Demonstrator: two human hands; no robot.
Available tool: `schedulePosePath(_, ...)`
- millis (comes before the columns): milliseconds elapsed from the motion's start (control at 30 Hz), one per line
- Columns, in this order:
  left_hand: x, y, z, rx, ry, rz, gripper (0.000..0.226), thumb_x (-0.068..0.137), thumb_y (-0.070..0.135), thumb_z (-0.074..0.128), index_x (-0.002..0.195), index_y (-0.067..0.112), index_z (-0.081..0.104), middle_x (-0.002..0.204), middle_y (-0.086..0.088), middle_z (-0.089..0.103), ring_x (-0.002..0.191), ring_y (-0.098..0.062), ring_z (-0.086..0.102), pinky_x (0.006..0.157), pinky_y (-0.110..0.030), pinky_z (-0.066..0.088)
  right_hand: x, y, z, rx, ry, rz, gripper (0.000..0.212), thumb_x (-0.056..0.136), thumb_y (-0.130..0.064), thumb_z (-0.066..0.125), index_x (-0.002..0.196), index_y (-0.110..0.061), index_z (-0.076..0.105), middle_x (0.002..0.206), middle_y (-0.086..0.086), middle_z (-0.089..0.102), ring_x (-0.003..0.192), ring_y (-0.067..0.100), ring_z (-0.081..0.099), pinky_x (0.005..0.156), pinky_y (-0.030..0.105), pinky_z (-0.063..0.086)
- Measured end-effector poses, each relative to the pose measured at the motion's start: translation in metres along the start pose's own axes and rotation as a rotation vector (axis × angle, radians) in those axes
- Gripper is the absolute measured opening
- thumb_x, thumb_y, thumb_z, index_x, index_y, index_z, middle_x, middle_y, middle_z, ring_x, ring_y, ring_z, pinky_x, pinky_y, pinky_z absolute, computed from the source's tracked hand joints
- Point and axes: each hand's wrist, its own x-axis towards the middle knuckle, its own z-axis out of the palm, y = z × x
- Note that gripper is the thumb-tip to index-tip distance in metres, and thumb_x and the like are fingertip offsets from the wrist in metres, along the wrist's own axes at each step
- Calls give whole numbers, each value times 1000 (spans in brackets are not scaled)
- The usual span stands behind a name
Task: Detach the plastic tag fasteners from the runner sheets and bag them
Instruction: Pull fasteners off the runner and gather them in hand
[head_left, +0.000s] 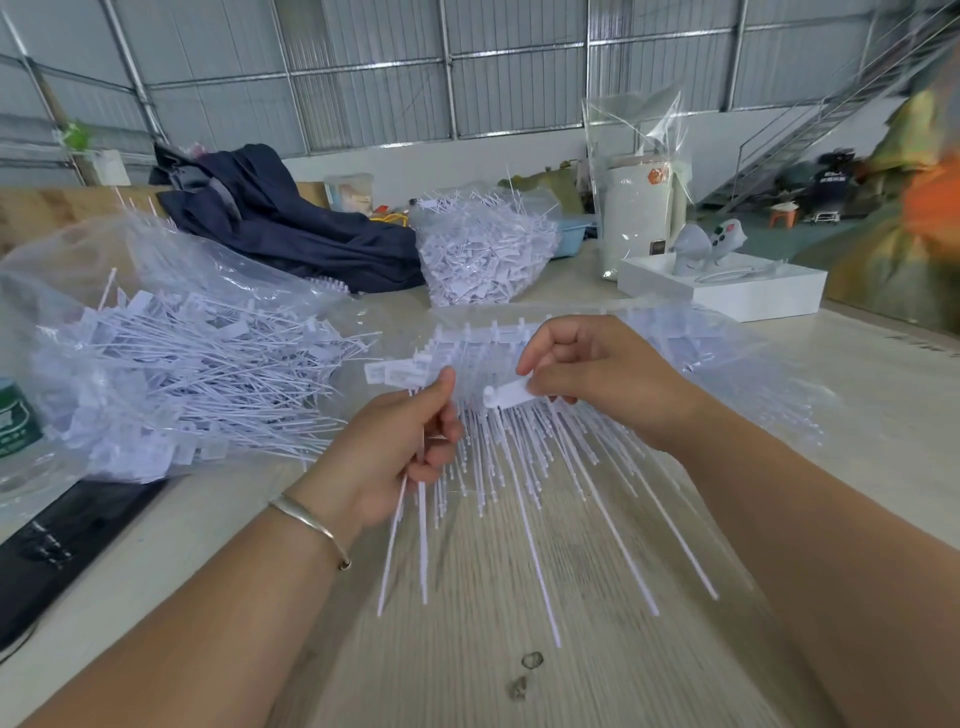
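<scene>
Pale wooden table (519, 597), fasteners half-stripped.
Left hand (400, 457) grips loose fasteners (422, 545) (gathered for bagging); right hand (597, 374) pinches a tag head (511, 391), steadying the runner sheet (483, 332).

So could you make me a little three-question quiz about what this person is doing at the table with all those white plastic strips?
1. True or false: the left hand is empty.
2. What does the right hand pinch? A) a scissors B) the flat white tag head of one fastener C) a bottle cap
3. Fill in: the big clear bag of loose fasteners lies to the person's ____, on the wooden table.

Key
1. False: it grips a few thin white fastener stems.
2. B
3. left
</scene>
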Motion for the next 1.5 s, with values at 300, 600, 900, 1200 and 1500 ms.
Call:
schedulePosePath(300,-5,-2,5,132,-75,70,18,70,33,79,69,18,69,60,4,35,44,-8,21,37,-17,17,0,5,13,-199,-69,-108,8,84,-4,68,83,-13,69,60,-8,54,57,3,51,61,13,44)
schedulePosePath(600,2,-1,1,41,35,53,18,81,11,71,78,16,55,56,7,33,41,-7,22,34,-17,18,1,4,3,-238,-55,-136,12,81,-24,78,85,-15,71,66,0,58,56,3,49,57,12,37)
schedulePosePath(900,-2,-1,5,14,-6,65,7,85,16,71,78,14,72,65,3,66,37,-4,24,34,-14,19,-1,-1,2,-138,-95,-108,10,89,-9,68,91,-14,76,61,-1,54,59,11,48,64,24,42)
schedulePosePath(1200,-5,3,2,76,-138,67,26,86,13,65,61,20,60,51,6,39,40,-8,18,35,-17,15,-3,-2,-1,-2,-140,37,11,88,-7,68,92,-10,78,49,-6,47,47,7,37,48,15,35)
schedulePosePath(1500,-1,4,-3,111,-164,57,34,76,5,65,52,22,46,48,6,21,38,-8,16,37,-17,14,-2,-3,-6,17,-283,63,18,86,0,66,84,-13,78,55,-7,60,46,3,40,46,13,33)
